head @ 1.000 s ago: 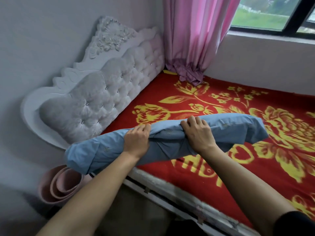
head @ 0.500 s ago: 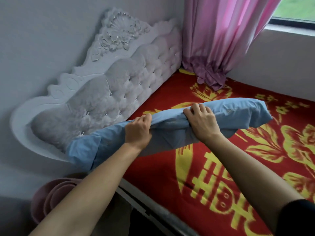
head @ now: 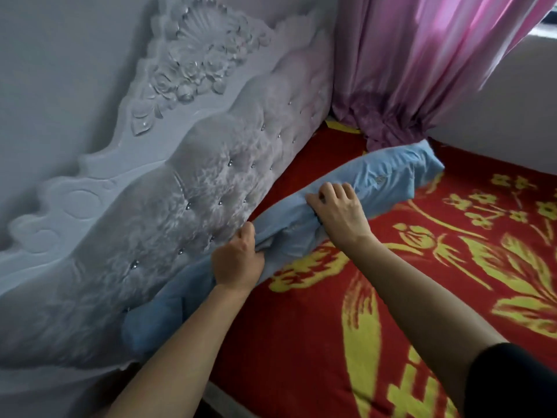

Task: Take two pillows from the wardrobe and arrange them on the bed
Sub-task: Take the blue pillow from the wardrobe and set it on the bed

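pillow point(head: 388, 179) lowered against headboard point(head: 211, 188), no writing

The bed point(head: 346, 312) has a red cover with big yellow flowers on it. A long blue pillow point(head: 388, 179) lies on the bed, right along the soft white headboard point(head: 196, 206). The bottom of a pink curtain point(head: 388, 128) rests on the far corner of the bed.
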Demonstrator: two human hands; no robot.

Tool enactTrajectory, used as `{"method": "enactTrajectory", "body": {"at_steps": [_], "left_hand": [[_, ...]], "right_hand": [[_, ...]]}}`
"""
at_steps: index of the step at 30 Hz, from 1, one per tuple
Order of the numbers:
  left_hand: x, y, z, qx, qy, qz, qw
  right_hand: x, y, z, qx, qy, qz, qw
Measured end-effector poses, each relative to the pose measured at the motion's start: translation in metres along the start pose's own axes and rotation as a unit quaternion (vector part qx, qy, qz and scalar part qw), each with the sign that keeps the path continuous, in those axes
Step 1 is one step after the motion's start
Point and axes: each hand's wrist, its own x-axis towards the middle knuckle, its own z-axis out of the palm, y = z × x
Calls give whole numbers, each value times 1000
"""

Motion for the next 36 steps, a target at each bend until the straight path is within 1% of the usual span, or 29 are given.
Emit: {"method": "enactTrajectory", "body": {"at_steps": [2, 4, 6, 8, 9, 10, 13, 15, 18, 19, 20, 21, 23, 25, 26, 27, 29, 31, 33, 34, 35, 36], "left_hand": [[-6, -10, 23, -14, -19, 7, 1000], [-20, -11, 53, -25, -69, 8, 997], [-37, -4, 86, -52, -129, -20, 990], [-55, 3, 118, -84, -183, -57, 978], [-66, 6, 134, -82, -208, -47, 974], [-78, 9, 150, -56, -231, -17, 971], [-113, 11, 179, 27, -303, 60, 951], [-139, 1, 196, 44, -376, 117, 918], [-164, -14, 212, 19, -532, 167, 830], [-166, -16, 214, 9, -554, 174, 814], [-164, -17, 216, -8, -553, 173, 815], [-159, -18, 218, -33, -533, 155, 831], [-141, -21, 224, -78, -472, 95, 873], [-119, -25, 233, -70, -404, 85, 908], [-106, -29, 238, -57, -367, 87, 924], [-93, -34, 244, -40, -333, 83, 938], [-66, -48, 255, -5, -285, 45, 957], [-38, -64, 268, 4, -292, -28, 956], [-12, -80, 281, -20, -336, -102, 936], [-2, -87, 288, -33, -359, -131, 923], [5, -94, 295, -40, -381, -153, 911], [9, -100, 300, -39, -402, -169, 899]], "right_hand": [[4, -11, 34, 58, 1, 39, 998], [-9, -23, 71, 113, -25, 84, 990], [-28, -30, 107, 155, -108, 132, 973], [-49, -36, 143, 210, -196, 191, 938], [-62, -38, 158, 243, -226, 222, 917], [-74, -39, 171, 264, -248, 244, 900], [-119, -35, 205, 290, -302, 286, 862], [-148, -27, 229, 313, -329, 322, 831], [-180, -29, 257, 363, -382, 364, 768], [-188, -34, 262, 376, -394, 380, 748], [-193, -41, 265, 387, -400, 401, 728], [-197, -49, 268, 400, -398, 418, 712], [-198, -67, 272, 424, -368, 438, 702], [-193, -86, 274, 444, -321, 469, 693], [-190, -95, 276, 452, -297, 493, 682], [-186, -104, 277, 460, -275, 521, 665], [-182, -118, 281, 474, -244, 585, 611], [-183, -125, 286, 479, -238, 646, 545], [-188, -127, 292, 496, -239, 674, 493], [-190, -128, 297, 508, -231, 675, 483], [-193, -129, 300, 516, -217, 672, 486], [-194, -132, 303, 519, -198, 665, 498]]}}
